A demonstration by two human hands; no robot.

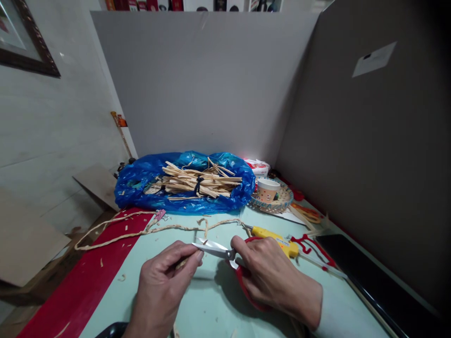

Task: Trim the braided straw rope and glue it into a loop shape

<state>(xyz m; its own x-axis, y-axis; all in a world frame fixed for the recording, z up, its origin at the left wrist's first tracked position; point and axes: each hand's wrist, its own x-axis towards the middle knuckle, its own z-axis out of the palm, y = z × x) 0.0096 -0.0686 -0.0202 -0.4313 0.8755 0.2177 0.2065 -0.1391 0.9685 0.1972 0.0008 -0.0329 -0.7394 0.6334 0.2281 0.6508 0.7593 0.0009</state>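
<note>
My right hand [271,277] grips red-handled scissors [218,249], blades pointing left and slightly apart. My left hand [165,281] pinches a thin pale straw strip [182,264] at its fingertips, right at the blade tips. A braided straw cord [141,231] runs across the pale green table [204,305] just beyond both hands, ending at a small pink clip [160,214].
A blue plastic bag [141,188] carries a tied bundle of straw strips [197,184]. To its right a paper cup [267,189] stands on a woven mat [285,199]. A yellow glue gun [275,236] and a dark phone [352,260] lie at right. Grey panels enclose the table.
</note>
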